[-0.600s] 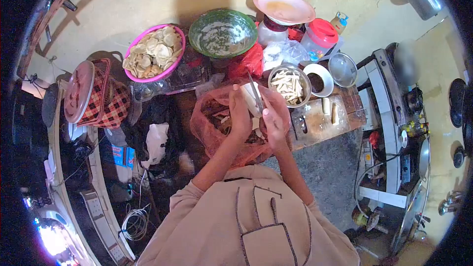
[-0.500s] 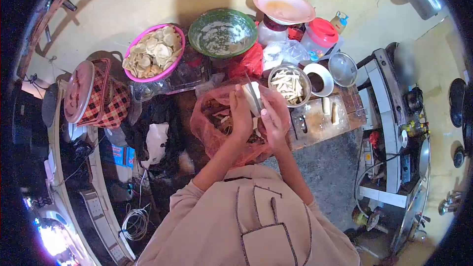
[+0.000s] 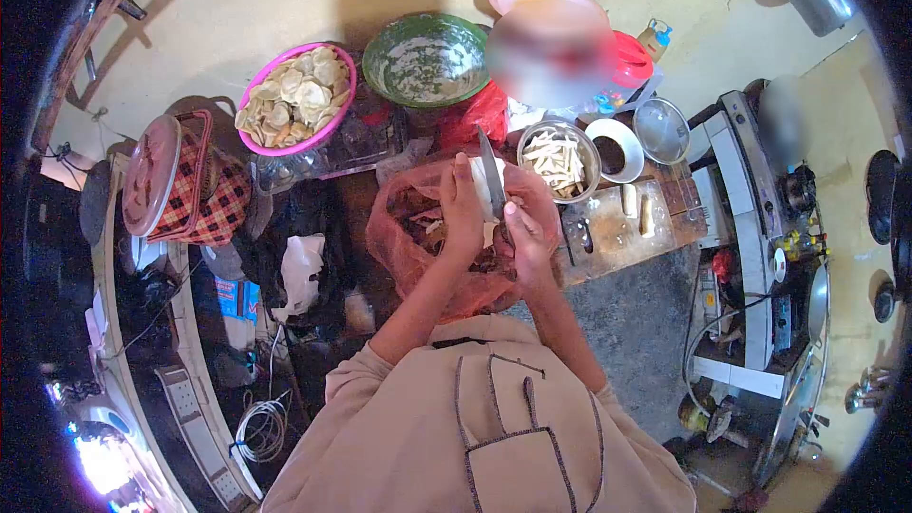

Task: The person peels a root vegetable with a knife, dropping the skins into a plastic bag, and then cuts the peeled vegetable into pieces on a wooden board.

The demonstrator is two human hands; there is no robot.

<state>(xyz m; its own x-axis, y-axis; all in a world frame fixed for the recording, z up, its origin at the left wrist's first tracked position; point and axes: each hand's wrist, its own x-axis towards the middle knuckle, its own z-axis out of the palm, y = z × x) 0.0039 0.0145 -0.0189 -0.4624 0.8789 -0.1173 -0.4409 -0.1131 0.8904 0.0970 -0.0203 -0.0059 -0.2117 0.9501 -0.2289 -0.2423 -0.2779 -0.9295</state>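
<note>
Above a red net bag (image 3: 391, 233), my left hand (image 3: 463, 214) grips a peeled white root (image 3: 481, 185), its fingers pointing away from me. My right hand (image 3: 528, 245) is wrapped round the handle of a knife (image 3: 491, 171). The blade points up and away, lying along the right side of the root. Brown and whitish peelings (image 3: 427, 226) show inside the bag beneath both hands. Just beyond my right hand, a metal bowl (image 3: 596, 158) holds white sticks (image 3: 554, 160). Two pale cut pieces (image 3: 647, 216) lie on a worn wooden board (image 3: 617, 252).
At the back stand a pink basket (image 3: 351, 100) of pale round slices and a green basin (image 3: 380, 85) with white powder inside. A white bowl (image 3: 635, 163) of something dark and a strainer (image 3: 662, 130) are to the right. A stove (image 3: 741, 128) stands farther right.
The knife has swung more upright, its blade rising clear above the root. My right hand has shifted slightly down; my left hand stays nearly in place.
</note>
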